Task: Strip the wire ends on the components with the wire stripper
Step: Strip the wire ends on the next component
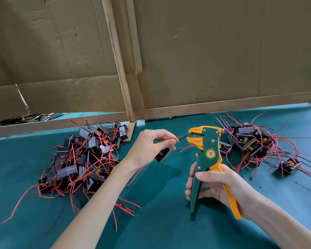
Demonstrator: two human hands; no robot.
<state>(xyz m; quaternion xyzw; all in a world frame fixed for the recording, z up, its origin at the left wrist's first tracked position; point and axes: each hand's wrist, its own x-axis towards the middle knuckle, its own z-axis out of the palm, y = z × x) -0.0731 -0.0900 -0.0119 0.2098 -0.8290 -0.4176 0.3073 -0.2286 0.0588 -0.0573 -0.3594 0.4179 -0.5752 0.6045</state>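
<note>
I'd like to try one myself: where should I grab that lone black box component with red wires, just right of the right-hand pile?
Probably take the black box-shaped component by its rigid body, pinching from above across its two long sides. It lies flat on the teal mat, a little apart from the pile, so fingers have room. Its thin red wires look floppy and would only bend.
</note>
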